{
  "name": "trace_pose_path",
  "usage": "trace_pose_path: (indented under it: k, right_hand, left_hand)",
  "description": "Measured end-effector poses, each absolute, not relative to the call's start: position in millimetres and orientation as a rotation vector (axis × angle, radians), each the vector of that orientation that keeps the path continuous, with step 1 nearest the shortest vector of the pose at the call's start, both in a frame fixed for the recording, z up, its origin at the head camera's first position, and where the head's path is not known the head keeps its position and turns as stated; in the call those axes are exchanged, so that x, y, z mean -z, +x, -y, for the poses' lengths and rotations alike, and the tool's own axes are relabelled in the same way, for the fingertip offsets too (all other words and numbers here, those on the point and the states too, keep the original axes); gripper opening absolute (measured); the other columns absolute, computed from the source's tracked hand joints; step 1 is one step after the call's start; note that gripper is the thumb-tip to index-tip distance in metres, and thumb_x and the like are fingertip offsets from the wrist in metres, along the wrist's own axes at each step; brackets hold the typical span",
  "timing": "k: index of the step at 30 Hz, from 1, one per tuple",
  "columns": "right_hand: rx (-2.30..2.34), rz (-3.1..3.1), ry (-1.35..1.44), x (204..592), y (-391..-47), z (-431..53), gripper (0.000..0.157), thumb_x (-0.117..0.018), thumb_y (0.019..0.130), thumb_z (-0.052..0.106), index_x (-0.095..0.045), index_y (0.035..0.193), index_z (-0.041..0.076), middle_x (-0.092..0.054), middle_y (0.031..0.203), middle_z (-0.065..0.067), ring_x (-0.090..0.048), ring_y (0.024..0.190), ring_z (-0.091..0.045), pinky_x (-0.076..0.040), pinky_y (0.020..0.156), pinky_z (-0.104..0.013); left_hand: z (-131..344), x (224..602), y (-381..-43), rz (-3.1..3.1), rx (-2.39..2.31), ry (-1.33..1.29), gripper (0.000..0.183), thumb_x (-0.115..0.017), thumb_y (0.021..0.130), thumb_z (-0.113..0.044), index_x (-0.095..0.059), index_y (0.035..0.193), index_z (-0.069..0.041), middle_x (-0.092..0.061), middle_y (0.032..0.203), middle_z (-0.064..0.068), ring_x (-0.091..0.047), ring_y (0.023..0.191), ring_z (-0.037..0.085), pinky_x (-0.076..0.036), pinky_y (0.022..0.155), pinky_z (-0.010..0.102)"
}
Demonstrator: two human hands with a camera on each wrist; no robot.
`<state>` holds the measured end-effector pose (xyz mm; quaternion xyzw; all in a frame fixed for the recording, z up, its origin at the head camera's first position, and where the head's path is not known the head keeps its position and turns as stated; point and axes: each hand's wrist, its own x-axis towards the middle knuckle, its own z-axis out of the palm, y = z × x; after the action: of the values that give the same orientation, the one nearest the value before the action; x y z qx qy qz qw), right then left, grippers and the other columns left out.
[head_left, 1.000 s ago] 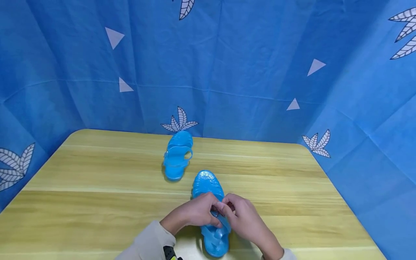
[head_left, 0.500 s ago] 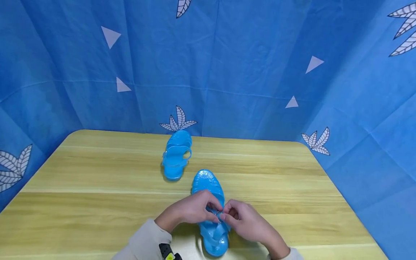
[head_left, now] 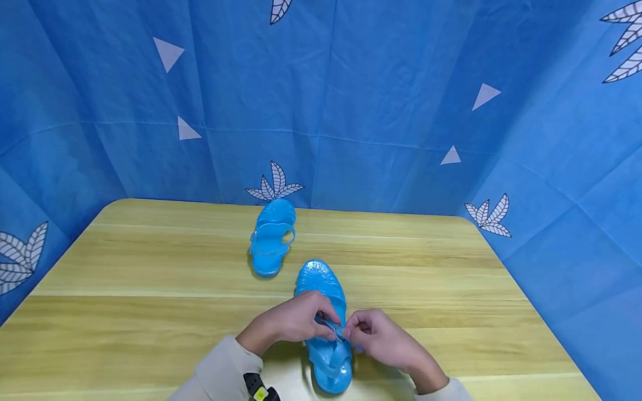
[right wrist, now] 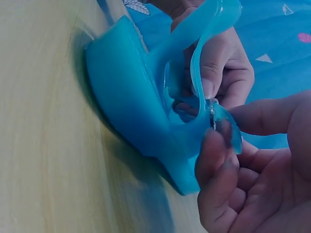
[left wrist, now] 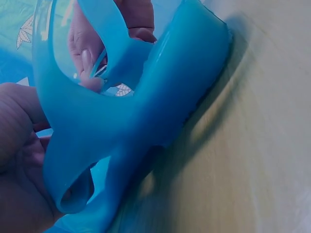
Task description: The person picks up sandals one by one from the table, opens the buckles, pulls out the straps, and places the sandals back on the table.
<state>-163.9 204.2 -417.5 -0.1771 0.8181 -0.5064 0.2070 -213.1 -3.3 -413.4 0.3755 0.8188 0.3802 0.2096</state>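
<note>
A blue jelly sandal (head_left: 321, 289) lies on the wooden table (head_left: 150, 278) near its front edge, toe pointing away from me. My left hand (head_left: 293, 322) pinches the sandal's ankle strap (left wrist: 63, 107) from the left. My right hand (head_left: 373, 334) pinches the strap's buckle end (right wrist: 214, 116) from the right; a small metal buckle shows between its thumb and forefinger. The two hands' fingertips meet over the heel part of the sandal (right wrist: 131, 102). A second, matching blue sandal (head_left: 271, 236) lies farther back, apart from both hands.
A blue cloth backdrop (head_left: 351, 100) with white leaves and triangles surrounds the table on three sides. A beige sleeve (head_left: 220, 370) covers my left forearm, with a dark wrist device (head_left: 258, 387) on it.
My right hand has slid a little right and toward me, drawing the strap end out. The left hand kept its hold on the strap. The far sandal has not moved.
</note>
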Motion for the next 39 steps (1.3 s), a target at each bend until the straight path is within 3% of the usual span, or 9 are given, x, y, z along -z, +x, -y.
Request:
trace_pose_path:
  k: [12,27,39]
  right_hand:
    - [1.580,-2.126,-0.397,421.8,-165.4,-204.0,0.020,-0.050,0.095,0.009,-0.058,0.092,-0.010,-0.054,0.070,-0.004,-0.053,0.061,-0.013,-0.040,0.051,-0.021]
    - [1.593,-2.147,-0.344,422.0,-165.7,-202.5,0.019,-0.053,0.094,0.009,-0.060,0.093,-0.009,-0.056,0.070,-0.004,-0.054,0.062,-0.015,-0.042,0.051,-0.022]
    - [1.606,-2.154,-0.351,422.3,-165.3,-200.7,0.018,-0.052,0.093,0.006,-0.060,0.095,-0.010,-0.057,0.072,-0.005,-0.053,0.065,-0.015,-0.045,0.055,-0.023]
  left_hand:
    - [4.1,416.8,-213.5,-2.257,-1.061,1.099,0.023,-0.069,0.086,-0.020,-0.073,0.107,-0.013,-0.062,0.091,-0.014,-0.054,0.087,-0.001,-0.046,0.079,0.018]
    - [2.2,422.0,-211.8,-2.271,-1.123,1.185,0.021,-0.065,0.089,-0.019,-0.072,0.107,-0.010,-0.066,0.095,-0.011,-0.056,0.092,-0.003,-0.045,0.088,0.021]
    - [1.1,422.6,-209.3,-2.262,-1.170,1.175,0.021,-0.065,0.089,-0.014,-0.071,0.108,-0.006,-0.065,0.094,-0.009,-0.055,0.089,-0.002,-0.046,0.082,0.018]
